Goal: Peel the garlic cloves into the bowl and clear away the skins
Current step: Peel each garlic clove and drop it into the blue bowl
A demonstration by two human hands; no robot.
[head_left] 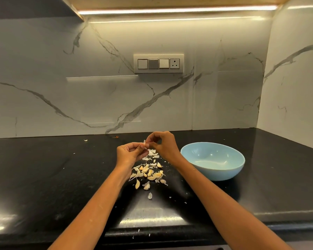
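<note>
Head view, left hand: the left hand had its fingers curled round a garlic clove, holding it above the black counter.
Head view, right hand: the right hand met the left at the clove, thumb and forefinger pinched on what looked like a flake of skin at its tip; the flake itself was too small to make out surely.
Head view, clove pile: the unpeeled cloves lay in a loose heap on the counter below the hands, mixed with loose skins.
Head view, bowl: the blue bowl stood to the right of the heap, just beside the right wrist, and showed nothing inside it.
Stage, by judgement: early, since no peeled clove had reached the bowl.
Risk, clove: a hard tug on the skin could flick the clove out of the left hand's hold onto the counter.
Risk, skins: the light flakes, already strewn toward the counter's front edge, could drift off it with a sweep of a forearm.
Risk, bowl: the right wrist could nudge it.
</note>
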